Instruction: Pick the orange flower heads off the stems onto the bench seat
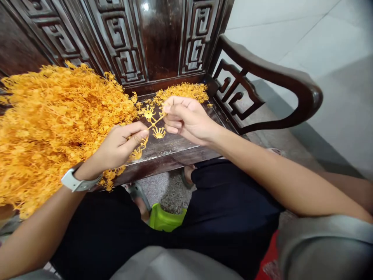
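Note:
Between my two hands is a yellow-orange plastic sprig (154, 125), a thin stem with flower-like pieces branching from it. My left hand (124, 142), with a pale watch strap at the wrist, pinches the stem's near end. At the other end, the fingers of my right hand (186, 118) are closed on the sprig; their grip partly hides that end. A huge heap of similar yellow-orange sprigs (58, 128) lies to the left, beside and behind my left hand. Just beyond my right hand sits a smaller pile of small yellow-orange pieces (183, 91).
The dark wooden bench (175, 146) has a carved back (160, 39) and a curved armrest (271, 74) on the right. My legs straddle a bright green plastic object (164, 219) near the floor. Something red (268, 256) shows at the lower right.

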A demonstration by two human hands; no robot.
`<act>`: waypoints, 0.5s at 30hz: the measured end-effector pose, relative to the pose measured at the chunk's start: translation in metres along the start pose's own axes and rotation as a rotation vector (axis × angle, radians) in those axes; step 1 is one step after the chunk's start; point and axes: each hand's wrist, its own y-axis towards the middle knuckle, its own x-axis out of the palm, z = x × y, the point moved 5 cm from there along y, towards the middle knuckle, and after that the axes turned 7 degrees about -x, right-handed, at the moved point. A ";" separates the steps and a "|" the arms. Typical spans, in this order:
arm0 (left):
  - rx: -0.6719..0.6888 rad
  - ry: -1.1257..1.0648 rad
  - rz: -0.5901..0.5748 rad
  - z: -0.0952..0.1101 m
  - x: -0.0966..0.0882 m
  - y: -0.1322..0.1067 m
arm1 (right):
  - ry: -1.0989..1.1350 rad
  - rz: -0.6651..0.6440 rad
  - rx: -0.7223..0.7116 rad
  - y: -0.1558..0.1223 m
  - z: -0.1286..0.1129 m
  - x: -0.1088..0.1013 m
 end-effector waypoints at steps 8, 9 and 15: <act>0.077 -0.081 -0.043 -0.010 0.001 0.003 | -0.014 0.039 0.009 -0.007 -0.010 0.004; 0.077 -0.096 -0.048 -0.012 0.003 0.003 | 0.005 0.049 0.012 -0.008 -0.009 0.005; 0.151 -0.082 -0.067 -0.009 0.009 0.003 | 0.124 0.146 0.045 -0.018 -0.005 0.005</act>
